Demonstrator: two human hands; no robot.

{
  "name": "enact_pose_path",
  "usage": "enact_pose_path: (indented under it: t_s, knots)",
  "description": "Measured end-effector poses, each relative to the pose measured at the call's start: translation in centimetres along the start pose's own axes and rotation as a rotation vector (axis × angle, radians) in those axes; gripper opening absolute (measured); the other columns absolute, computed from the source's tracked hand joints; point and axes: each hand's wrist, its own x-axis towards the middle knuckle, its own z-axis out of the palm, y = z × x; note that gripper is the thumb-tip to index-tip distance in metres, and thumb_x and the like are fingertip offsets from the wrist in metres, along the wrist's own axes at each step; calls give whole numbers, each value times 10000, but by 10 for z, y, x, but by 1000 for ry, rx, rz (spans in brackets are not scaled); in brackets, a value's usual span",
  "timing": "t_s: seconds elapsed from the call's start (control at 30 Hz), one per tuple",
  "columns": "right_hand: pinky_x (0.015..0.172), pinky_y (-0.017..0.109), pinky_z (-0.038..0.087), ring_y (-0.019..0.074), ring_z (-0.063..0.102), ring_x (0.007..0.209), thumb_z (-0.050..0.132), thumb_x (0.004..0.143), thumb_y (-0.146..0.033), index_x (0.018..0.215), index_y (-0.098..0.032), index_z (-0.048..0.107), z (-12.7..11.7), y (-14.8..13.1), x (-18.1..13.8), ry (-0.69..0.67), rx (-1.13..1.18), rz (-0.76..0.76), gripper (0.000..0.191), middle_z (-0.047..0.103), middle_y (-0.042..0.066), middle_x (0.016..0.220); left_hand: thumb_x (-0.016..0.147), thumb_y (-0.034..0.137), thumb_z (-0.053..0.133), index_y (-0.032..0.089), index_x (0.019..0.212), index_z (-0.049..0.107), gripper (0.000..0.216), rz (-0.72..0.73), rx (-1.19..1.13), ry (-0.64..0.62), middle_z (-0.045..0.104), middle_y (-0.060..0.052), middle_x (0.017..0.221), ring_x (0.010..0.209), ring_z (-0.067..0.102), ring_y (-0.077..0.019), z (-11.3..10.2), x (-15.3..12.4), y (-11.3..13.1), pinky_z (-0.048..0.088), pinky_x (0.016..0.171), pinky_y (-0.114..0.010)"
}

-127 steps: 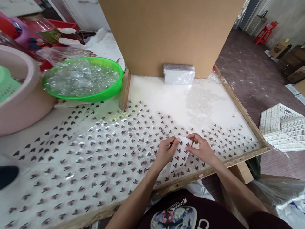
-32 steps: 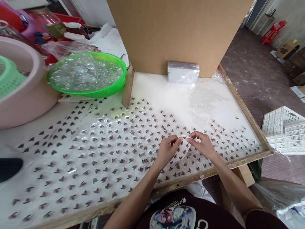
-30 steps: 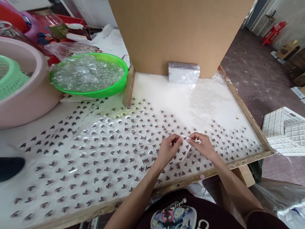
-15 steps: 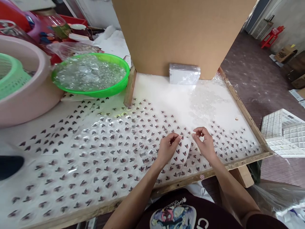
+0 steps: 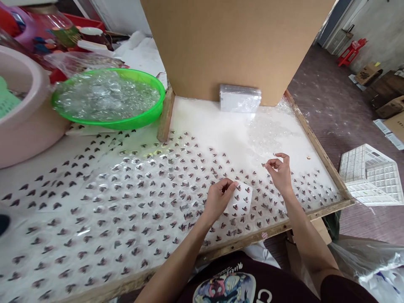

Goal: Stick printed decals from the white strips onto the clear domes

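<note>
My left hand [image 5: 221, 197] pinches the top edge of a small white sticker sheet [image 5: 243, 201] printed with dark bird-like stickers, just above the tray. My right hand [image 5: 280, 171] hovers further right with thumb and forefinger pinched on a tiny dark sticker [image 5: 264, 164]. Under both hands lies a wooden-framed tray [image 5: 315, 136] with a white bed, covered in rows of clear domes [image 5: 148, 193] that each show a dark sticker.
A green bowl [image 5: 139, 120] full of clear domes stands at the back left beside a pink basin [image 5: 28, 126]. A cardboard panel [image 5: 233, 42] rises behind the tray, with a wrapped white packet [image 5: 240, 98] at its foot. White plastic crates [image 5: 369, 172] lie on the floor at right.
My right hand has left the sheet and moved up and to the right, pinching a tiny sticker. My left hand has kept hold of the sheet, which now hangs flatter.
</note>
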Motion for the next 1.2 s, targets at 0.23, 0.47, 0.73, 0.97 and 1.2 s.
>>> enact_pose_path:
  t_s: [0.23,0.47,0.73,0.97,1.2]
  knots:
    - [659,328,458,194,602,704,627,705,-383,1115,-223,342,-9,41,26,-90,-138,144,524,641,-13,754,901,401,541,193,641,520,335,-16,-2,-18,430,33,557,516,375,-113,-1,1,3,302,504,-242]
    - [728,354,449,173,571,643,552,709,-294,1124,-227,352,3,54,30,-97,-319,133,465,618,-43,752,901,408,542,190,634,506,347,-23,-9,-23,411,37,553,516,368,-111,-1,0,4,296,503,-239]
    - [891,444,385,245,590,904,527,771,-267,1160,-209,436,8,56,22,-40,-636,-110,404,587,47,946,897,418,544,189,640,503,346,-16,-4,-20,411,34,564,526,362,-109,-1,1,0,299,499,-236]
    - [820,390,421,227,534,852,505,811,-411,861,-215,604,-14,60,36,128,-455,-52,226,629,80,974,902,422,539,186,641,511,353,-3,7,-18,413,37,560,518,366,-108,-1,2,-4,299,497,-233]
    - [671,319,441,192,576,702,563,728,-422,783,-203,629,-20,68,47,-37,-248,194,235,665,44,789,906,434,534,189,656,534,350,4,23,-25,414,35,554,506,359,-110,-2,1,-3,296,483,-236]
